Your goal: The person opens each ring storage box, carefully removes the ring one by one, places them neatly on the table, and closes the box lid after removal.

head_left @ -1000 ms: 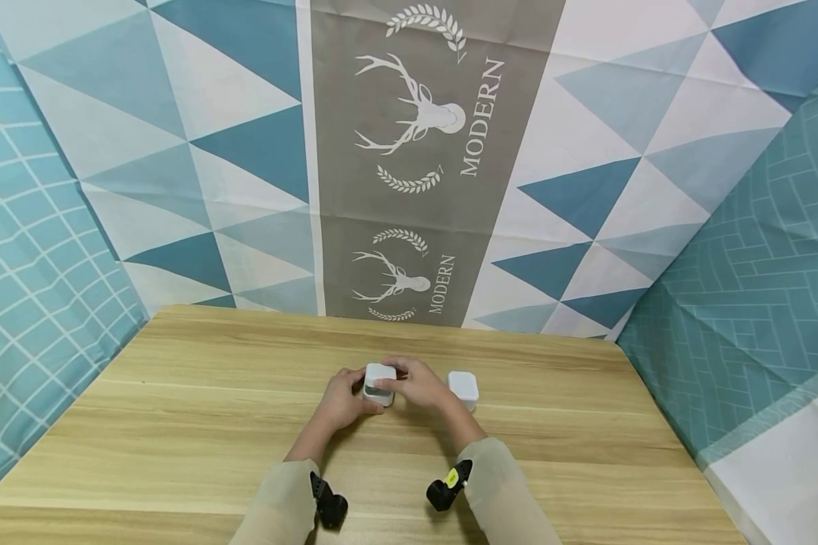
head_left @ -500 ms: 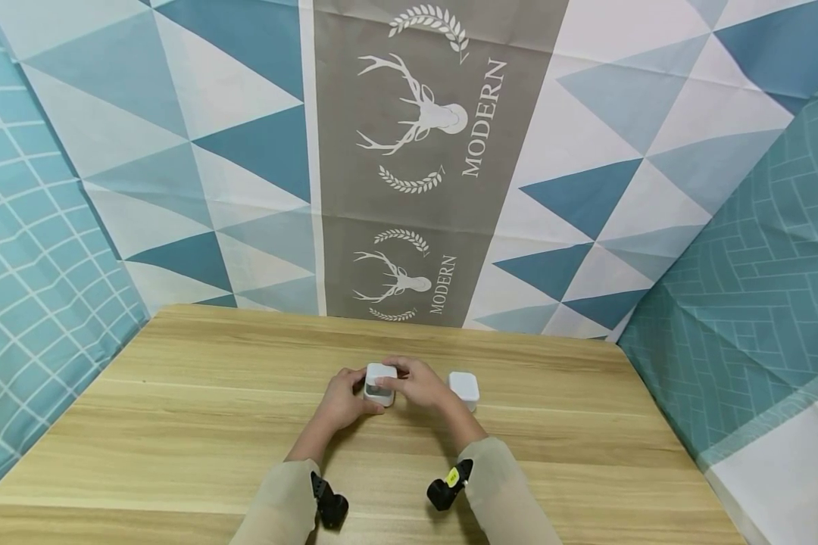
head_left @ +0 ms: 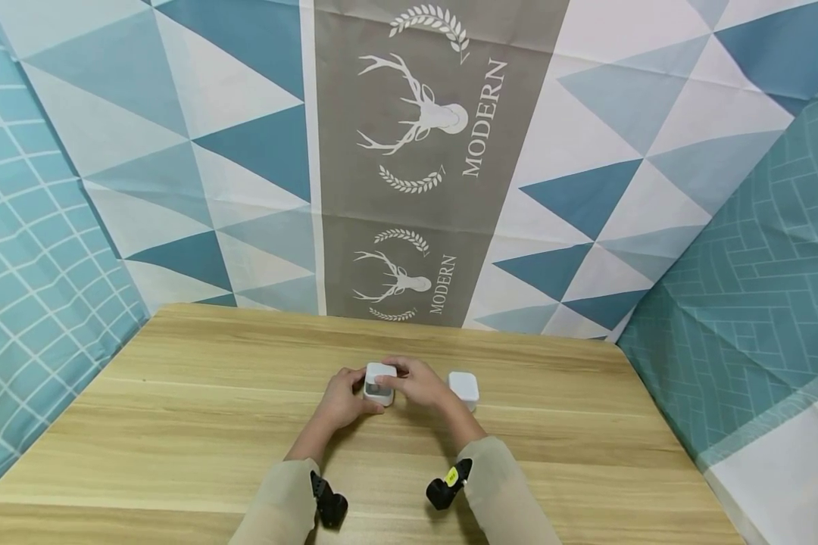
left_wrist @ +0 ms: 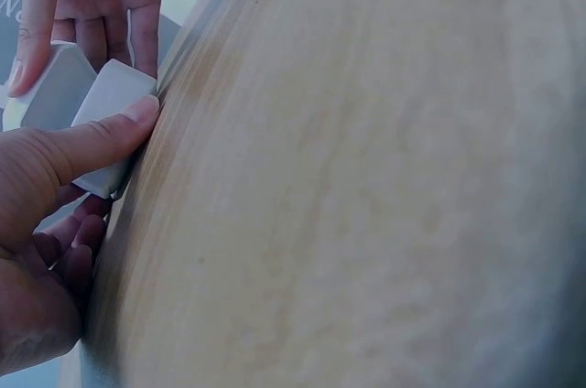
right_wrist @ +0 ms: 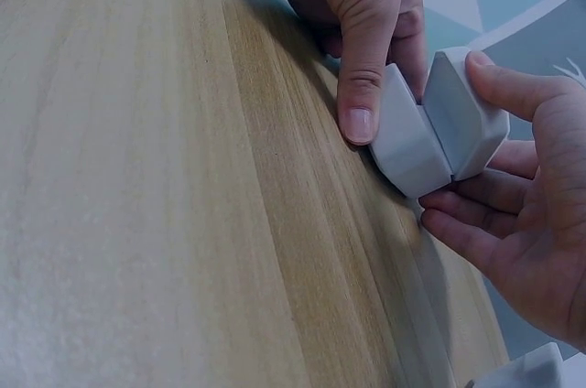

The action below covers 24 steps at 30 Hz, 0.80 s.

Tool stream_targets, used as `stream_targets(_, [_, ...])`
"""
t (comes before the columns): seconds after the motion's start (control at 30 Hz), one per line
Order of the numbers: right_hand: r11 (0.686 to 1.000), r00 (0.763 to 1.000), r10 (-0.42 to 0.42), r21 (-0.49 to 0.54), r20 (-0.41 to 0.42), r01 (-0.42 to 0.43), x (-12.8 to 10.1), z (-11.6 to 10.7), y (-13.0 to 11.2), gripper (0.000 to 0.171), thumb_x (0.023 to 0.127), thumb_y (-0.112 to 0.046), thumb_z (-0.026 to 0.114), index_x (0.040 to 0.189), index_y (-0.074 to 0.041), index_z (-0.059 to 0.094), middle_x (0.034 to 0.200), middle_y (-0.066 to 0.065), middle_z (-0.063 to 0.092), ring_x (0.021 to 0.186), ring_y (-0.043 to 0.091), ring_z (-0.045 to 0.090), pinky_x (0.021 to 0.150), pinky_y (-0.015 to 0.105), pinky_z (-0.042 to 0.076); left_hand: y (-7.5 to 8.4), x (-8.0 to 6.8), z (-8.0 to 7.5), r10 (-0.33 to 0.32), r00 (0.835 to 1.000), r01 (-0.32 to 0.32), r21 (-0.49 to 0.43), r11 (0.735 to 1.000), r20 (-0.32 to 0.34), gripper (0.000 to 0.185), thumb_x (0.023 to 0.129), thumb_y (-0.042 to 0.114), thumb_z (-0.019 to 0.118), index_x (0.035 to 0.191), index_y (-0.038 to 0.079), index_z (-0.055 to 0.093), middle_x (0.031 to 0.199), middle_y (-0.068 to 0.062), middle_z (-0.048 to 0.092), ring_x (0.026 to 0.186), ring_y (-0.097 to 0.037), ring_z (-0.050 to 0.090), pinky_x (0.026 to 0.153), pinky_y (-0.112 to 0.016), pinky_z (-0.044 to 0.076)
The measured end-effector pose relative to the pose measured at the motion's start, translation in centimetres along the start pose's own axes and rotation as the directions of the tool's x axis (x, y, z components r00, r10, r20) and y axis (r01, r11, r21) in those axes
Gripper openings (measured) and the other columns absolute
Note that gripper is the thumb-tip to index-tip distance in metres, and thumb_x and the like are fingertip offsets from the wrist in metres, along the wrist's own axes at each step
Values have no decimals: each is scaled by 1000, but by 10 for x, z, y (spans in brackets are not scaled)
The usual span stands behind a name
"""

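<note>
Head view: both hands meet at a small white box [head_left: 379, 383] on the table [head_left: 177, 424]; another box [head_left: 463, 388] sits just right.
Left wrist view: the left hand [left_wrist: 46, 214] grips the base with its thumb.
Right wrist view: the right hand [right_wrist: 522, 214] pinches the half-open lid [right_wrist: 465, 113].

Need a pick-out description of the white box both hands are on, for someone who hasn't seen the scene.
Start at the wooden table and look below the deer-print banner, near the table's middle. Two small white boxes sit there; the one meant is the hinged box held by the left hand and right hand, lid partly open. The closed white box beside it lies untouched.
</note>
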State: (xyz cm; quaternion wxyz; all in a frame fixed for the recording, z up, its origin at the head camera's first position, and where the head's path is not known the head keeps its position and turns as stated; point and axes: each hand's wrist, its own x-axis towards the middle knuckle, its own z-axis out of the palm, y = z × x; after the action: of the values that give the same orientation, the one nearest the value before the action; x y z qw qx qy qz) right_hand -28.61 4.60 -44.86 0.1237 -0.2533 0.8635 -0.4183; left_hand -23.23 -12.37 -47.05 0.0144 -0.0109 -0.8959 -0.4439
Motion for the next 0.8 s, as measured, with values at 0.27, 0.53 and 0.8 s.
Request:
stream_targets(0.27, [1000,1000,5,-5,1,-5,0,1,0,55,88,-41,61,129,-5,55,125,9,61,109,21,59,94,38,47,0,-1,0,-3,1000,3,-3,1000,-3,77,65,23,85,131,0,52,117,-18,55,112,-33,50,97,-49,42])
stream_targets(0.53, [1000,1000,8,-7,2,-8,0,1,-1,55,88,-41,61,129,-5,55,124,9,61,108,20,59,94,38,47,0,-1,0,-5,1000,5,-4,1000,-2,77,65,23,85,131,-1,52,117,-18,55,112,-33,50,97,-49,42])
stream_targets(0.8, [1000,1000,26,-2,7,-26,0,-1,-2,54,88,-42,61,129,-7,55,124,8,61,110,19,57,95,38,45,-1,0,-1,-3,1000,3,6,1000,1,78,65,24,85,131,-1,52,118,-19,55,113,-34,50,98,-49,41])
